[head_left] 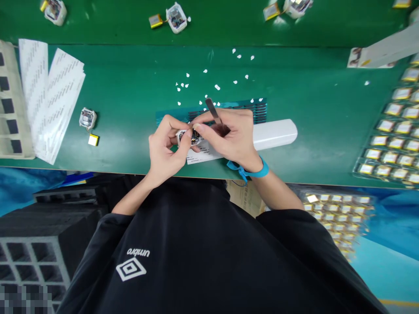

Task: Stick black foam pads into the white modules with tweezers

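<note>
left hand [167, 149]: white-rimmed device [195, 138] between fingers | right hand [236, 133]: fingers at its edge, also gripping tweezers [212, 110]

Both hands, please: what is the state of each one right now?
Left hand: closed, fingers pinching the small white housing.
Right hand: closed around the metal tweezers, its thumb and fingertips at the housing.

Beyond the fingers [186, 140], white bits [205, 71] dot the green table [131, 78]. Paper strips [60, 89] lie well left of the fingers, a battery tray [358, 164] well right.
</note>
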### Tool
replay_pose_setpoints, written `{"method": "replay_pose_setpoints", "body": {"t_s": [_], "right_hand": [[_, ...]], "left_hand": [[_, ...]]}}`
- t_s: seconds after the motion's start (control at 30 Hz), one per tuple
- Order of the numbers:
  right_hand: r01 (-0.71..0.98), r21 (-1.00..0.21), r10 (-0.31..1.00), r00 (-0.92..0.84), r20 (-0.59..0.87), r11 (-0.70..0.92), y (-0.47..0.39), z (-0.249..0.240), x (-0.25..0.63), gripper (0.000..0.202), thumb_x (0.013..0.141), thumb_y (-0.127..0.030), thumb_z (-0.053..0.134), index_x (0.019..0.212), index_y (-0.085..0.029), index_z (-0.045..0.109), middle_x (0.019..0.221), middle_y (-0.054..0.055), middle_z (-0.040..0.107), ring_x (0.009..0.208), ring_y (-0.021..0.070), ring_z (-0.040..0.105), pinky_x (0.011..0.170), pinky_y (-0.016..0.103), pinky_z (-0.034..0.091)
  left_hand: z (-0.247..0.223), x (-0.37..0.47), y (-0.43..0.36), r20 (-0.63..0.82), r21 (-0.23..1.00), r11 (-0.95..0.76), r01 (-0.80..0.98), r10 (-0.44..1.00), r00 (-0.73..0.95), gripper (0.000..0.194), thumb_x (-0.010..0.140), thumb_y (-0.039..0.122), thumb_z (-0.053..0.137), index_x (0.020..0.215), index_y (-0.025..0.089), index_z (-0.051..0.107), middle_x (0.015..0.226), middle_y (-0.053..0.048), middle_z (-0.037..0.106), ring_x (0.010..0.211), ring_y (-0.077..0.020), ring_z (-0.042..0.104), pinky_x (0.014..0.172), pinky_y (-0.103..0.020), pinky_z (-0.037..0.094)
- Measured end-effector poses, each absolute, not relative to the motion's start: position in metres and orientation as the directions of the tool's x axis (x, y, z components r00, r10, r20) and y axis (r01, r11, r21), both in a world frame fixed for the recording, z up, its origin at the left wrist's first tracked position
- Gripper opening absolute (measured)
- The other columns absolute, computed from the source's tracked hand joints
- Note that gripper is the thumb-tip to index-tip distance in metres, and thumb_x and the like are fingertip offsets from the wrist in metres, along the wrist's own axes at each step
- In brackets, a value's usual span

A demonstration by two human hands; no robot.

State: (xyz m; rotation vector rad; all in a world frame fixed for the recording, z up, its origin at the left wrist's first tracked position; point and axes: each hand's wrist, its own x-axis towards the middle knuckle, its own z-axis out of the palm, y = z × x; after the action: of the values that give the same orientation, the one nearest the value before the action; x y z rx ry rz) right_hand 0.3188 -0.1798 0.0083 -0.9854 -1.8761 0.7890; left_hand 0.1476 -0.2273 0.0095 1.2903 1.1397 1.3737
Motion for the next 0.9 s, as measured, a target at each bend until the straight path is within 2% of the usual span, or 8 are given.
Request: {"method": "replay_pose_setpoints", "body": {"t_s": [0.1,0.17,0.27,0.33,0.47,0.53,0.67,0.9], "right_hand": [[0.290,-0.880,0.900,-0.342,0.271,0.376,-0.180,0.011,0.319,0.036,0.102,-0.054,0.071,0.089,-0.021,0.079,0.063,-0.004,0.062,0.047,0.0071,0.038,0.045,0.025,0.035],[0.286,-0.901,0.908,-0.359,0.214,0.326,-0.180,0.012,0.320,0.038,0.102,-0.054,0.070,0.087,-0.021,0.077,0.061,-0.004,0.060,0.046,0.0070,0.035,0.044,0.025,0.032],[0.301,-0.871,0.892,-0.362,0.271,0.387,-0.179,0.012,0.321,0.033,0.105,-0.049,0.068,0.090,-0.021,0.078,0.067,-0.002,0.066,0.050,0.0084,0.043,0.046,0.026,0.037],[0.309,-0.814,0.849,-0.379,0.368,0.491,-0.179,0.011,0.322,0.026,0.105,-0.044,0.067,0.097,-0.022,0.078,0.079,0.000,0.075,0.056,0.0100,0.055,0.053,0.026,0.047],[0.298,-0.682,0.722,-0.484,0.495,0.668,-0.178,0.005,0.326,0.017,0.107,-0.033,0.064,0.109,-0.022,0.076,0.104,0.003,0.082,0.090,0.0160,0.077,0.079,0.029,0.063],[0.334,-0.615,0.685,-0.516,0.515,0.714,-0.177,0.001,0.329,0.017,0.108,-0.028,0.061,0.113,-0.023,0.076,0.108,0.002,0.083,0.099,0.0163,0.080,0.078,0.026,0.063],[0.371,-0.527,0.640,-0.530,0.556,0.765,-0.178,-0.002,0.334,0.019,0.108,-0.023,0.060,0.116,-0.024,0.078,0.113,0.000,0.084,0.101,0.0142,0.082,0.068,0.020,0.059],[0.362,-0.568,0.667,-0.511,0.542,0.739,-0.182,-0.006,0.333,0.025,0.109,-0.025,0.058,0.121,-0.024,0.080,0.116,0.001,0.084,0.105,0.0166,0.082,0.075,0.023,0.065]], "left_hand": [[0.007,0.147,-0.228,0.156,0.987,-0.157,-0.036,0.988,-0.019,0.025,0.103,0.044,0.072,0.101,0.022,0.060,0.087,0.004,0.072,0.054,-0.0076,0.071,0.052,-0.018,0.060],[0.007,0.147,-0.229,0.125,0.992,-0.124,-0.035,0.992,0.004,0.025,0.103,0.045,0.072,0.103,0.023,0.060,0.092,0.003,0.073,0.053,-0.0071,0.070,0.052,-0.018,0.060],[0.007,0.145,-0.230,0.094,0.995,-0.093,-0.043,0.996,0.010,0.028,0.101,0.046,0.074,0.105,0.022,0.060,0.101,0.000,0.075,0.053,-0.0066,0.070,0.052,-0.018,0.060],[0.008,0.144,-0.230,0.078,0.996,-0.078,-0.040,0.997,0.001,0.030,0.100,0.048,0.074,0.105,0.022,0.060,0.101,-0.001,0.075,0.053,-0.0070,0.070,0.052,-0.019,0.060],[0.006,0.140,-0.229,0.025,1.000,-0.026,0.005,0.999,0.022,0.028,0.101,0.047,0.072,0.105,0.023,0.058,0.090,0.002,0.077,0.054,-0.0091,0.072,0.052,-0.019,0.060],[0.006,0.138,-0.229,0.006,0.999,-0.007,0.031,0.999,0.040,0.026,0.101,0.045,0.071,0.106,0.023,0.059,0.082,0.004,0.076,0.052,-0.0098,0.072,0.051,-0.019,0.059],[0.008,0.134,-0.228,-0.019,1.000,0.018,0.014,0.995,0.100,0.026,0.100,0.045,0.073,0.107,0.023,0.060,0.075,0.005,0.075,0.050,-0.0114,0.072,0.051,-0.020,0.059],[0.011,0.138,-0.230,-0.005,1.000,0.005,-0.016,1.000,0.031,0.035,0.100,0.051,0.075,0.103,0.024,0.054,0.073,0.006,0.073,0.047,-0.0110,0.070,0.045,-0.020,0.055]]}}
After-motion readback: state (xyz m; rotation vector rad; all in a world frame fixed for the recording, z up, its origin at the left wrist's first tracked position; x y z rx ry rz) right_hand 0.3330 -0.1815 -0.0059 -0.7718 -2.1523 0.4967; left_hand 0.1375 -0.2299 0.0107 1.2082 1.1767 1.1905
